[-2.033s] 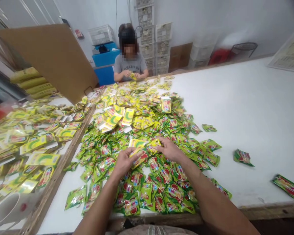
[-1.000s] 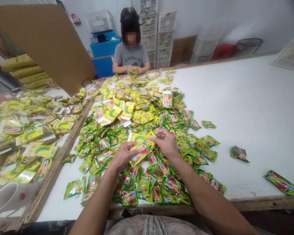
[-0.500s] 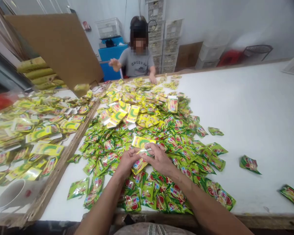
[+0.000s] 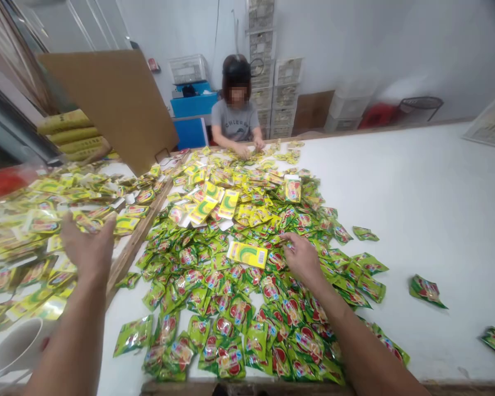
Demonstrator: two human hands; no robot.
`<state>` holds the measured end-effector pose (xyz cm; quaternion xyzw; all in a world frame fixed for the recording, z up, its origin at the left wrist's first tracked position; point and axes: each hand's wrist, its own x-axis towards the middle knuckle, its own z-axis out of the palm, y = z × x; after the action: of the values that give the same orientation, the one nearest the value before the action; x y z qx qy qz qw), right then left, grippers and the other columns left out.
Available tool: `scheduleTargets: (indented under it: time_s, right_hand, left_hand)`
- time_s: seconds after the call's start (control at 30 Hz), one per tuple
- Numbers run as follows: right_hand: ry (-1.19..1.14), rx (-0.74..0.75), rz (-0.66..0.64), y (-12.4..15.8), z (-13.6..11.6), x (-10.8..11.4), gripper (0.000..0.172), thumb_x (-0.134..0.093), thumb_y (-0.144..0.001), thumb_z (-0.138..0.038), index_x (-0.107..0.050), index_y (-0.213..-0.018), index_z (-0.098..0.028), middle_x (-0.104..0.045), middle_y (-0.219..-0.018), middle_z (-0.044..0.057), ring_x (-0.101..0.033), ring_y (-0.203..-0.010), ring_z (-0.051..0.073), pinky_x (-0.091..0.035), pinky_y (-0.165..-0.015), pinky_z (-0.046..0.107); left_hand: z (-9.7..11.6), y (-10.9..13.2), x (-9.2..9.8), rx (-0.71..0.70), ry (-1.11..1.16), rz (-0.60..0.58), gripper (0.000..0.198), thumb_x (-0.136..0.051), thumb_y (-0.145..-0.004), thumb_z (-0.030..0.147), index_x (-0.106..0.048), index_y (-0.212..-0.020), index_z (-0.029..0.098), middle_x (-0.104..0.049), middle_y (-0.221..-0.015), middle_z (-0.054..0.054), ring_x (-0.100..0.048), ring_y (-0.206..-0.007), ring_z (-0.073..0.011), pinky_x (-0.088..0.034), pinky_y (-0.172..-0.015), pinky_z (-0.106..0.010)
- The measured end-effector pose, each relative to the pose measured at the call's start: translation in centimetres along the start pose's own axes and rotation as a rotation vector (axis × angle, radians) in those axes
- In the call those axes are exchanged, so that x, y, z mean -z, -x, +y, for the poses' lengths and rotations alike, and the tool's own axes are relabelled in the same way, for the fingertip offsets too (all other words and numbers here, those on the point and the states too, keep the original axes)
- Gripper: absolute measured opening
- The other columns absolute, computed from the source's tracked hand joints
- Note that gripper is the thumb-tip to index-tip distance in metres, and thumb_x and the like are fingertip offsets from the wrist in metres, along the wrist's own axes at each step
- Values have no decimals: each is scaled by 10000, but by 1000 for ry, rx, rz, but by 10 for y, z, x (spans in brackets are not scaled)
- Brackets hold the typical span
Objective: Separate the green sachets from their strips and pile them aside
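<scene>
My left hand is open, fingers and thumb spread, above the yellow flat cartons on the left side; it is slightly blurred and holds nothing. My right hand is over the heap of small green packets in the middle. Its fingers are bent together, with the tips at a green packet that is mostly hidden among the others. Between my hands, a yellow carton with a green curve and a barcode lies flat on the heap. More yellow cartons rest farther back.
A wooden strip divides the white table. At the lower left stands a white mug. A cardboard sheet rises at the back left. Across the table, a person has both hands on packets. Stray packets lie to the right.
My hands were together over the middle with a small packet or carton between them. Now the left has swung left and the right has moved right. The other person's raised hand has come down.
</scene>
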<state>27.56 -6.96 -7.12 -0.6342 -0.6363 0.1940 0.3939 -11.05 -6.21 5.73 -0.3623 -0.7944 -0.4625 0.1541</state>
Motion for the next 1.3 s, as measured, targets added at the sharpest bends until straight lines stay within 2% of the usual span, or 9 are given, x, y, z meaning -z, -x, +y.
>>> scheduleTargets:
  time_s: [0.07,0.17,0.27,0.37,0.47,0.57,0.67,0.9,1.3]
  right_hand:
    - [224,91,-55,-7,8,-3,368,-521,-700,-90,-611,-1045,-182,-602,-1120,104,-494,-1028,288,-385,-848,421]
    - [399,120,-163,-17,14,-10,246,-540,-743,-124,-656,-948,-195,-647,-1005,96,-491,-995,291,-371,-805,405]
    - [377,128,-177,-23,12,-10,174,-479,-814,-206,-649,-850,-190,-654,-811,82,-535,-875,258,-377,-728,352]
    - [209,31,-150,-28,5,-3,236,-430,-841,-314,-616,-914,-190,-595,-620,29,-526,-603,206,-364,-569,297]
    - [-19,-92,-128,-31,-2,5,315,-437,-826,-402,-608,-992,-196,-599,-619,7,-486,-487,176,-371,-512,291]
    - [-237,-118,-121,-29,-5,7,385,-509,-784,-448,-617,-1063,-205,-666,-918,49,-602,-738,207,-458,-688,337]
    - [-355,-180,-156,-20,-6,2,421,-594,-720,-482,-651,-1035,-208,-643,-1074,60,-560,-1033,245,-388,-929,406]
    - [-354,-157,-309,14,-27,-1,325,-605,-711,-464,-648,-857,-177,-655,-971,76,-568,-971,269,-398,-900,414]
    - [-650,-202,-474,45,-54,-28,312,-596,-738,-486,-521,-790,-188,-577,-813,19,-531,-788,171,-421,-734,293]
  left_hand:
    - [5,16,-9,-50,-32,-94,762,-710,-648,375,-421,-1290,83,-531,-1230,-156,-535,-1060,-319,-431,-898,-477]
    - [22,83,-29,-178,28,-543,498,-586,-743,392,-569,-1147,101,-617,-1056,-151,-585,-949,-309,-456,-847,-470]
    - [42,153,-50,-565,187,-934,522,-584,-711,270,-552,-1214,135,-544,-1234,-161,-429,-1189,-354,-320,-994,-493]
    - [57,193,-66,-822,355,-1144,700,-619,-612,158,-487,-1297,226,-481,-1324,-126,-301,-1278,-399,-238,-1022,-504]
    - [61,200,-74,-847,405,-1189,582,-555,-634,114,-573,-1214,157,-606,-1139,-166,-488,-1110,-374,-357,-913,-424]
    - [58,192,-76,-770,375,-1158,490,-535,-680,172,-606,-1163,142,-666,-944,-160,-594,-851,-317,-422,-755,-384]
    - [51,183,-72,-511,391,-1168,392,-546,-708,244,-644,-1084,194,-661,-732,-74,-592,-676,-249,-430,-661,-335]
    - [38,180,-55,309,971,-1221,772,-718,-577,176,-421,-1286,250,-556,-815,11,-562,-709,-128,-455,-628,-223]
    - [31,190,-53,481,1237,-1201,998,-788,-580,244,-199,-1386,261,-656,-811,-27,-633,-741,-187,-508,-679,-299]
